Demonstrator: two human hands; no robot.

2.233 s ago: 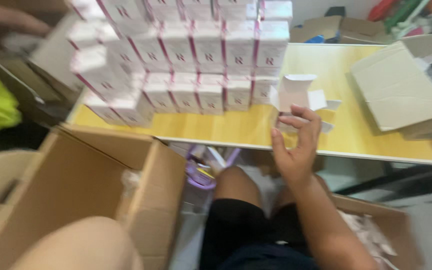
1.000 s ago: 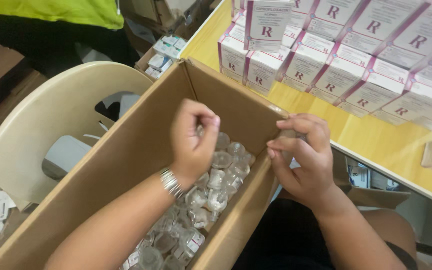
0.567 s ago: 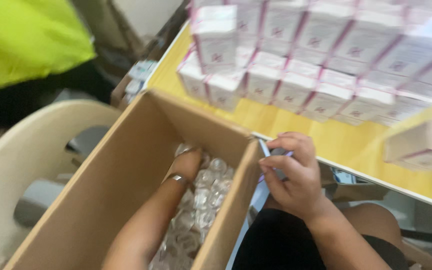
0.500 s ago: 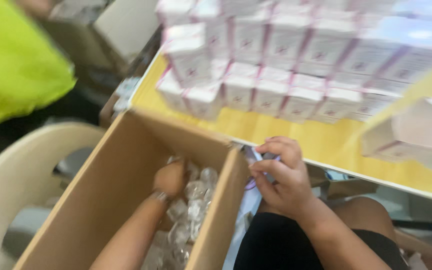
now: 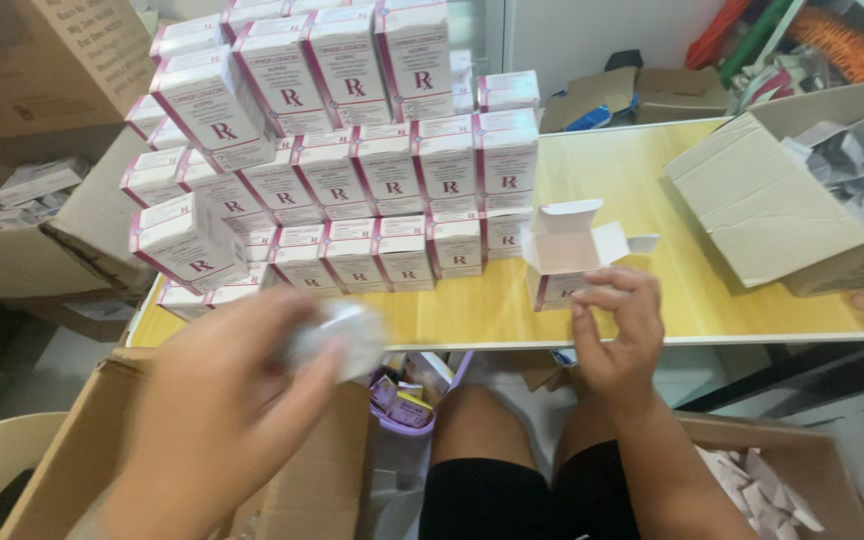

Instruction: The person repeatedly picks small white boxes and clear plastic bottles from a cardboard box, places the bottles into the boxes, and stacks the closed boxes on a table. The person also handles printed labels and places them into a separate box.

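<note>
Open white-and-pink carton in right hand

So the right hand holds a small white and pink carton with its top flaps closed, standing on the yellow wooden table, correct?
Not quite. In the head view the small white and pink carton has its top flaps open, not closed. The rest holds: the right hand holds it as it stands on the yellow wooden table.

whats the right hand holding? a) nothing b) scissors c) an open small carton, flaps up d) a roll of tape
c: the right hand grips a small white and pink carton at the table edge, its top flaps standing open.
</note>
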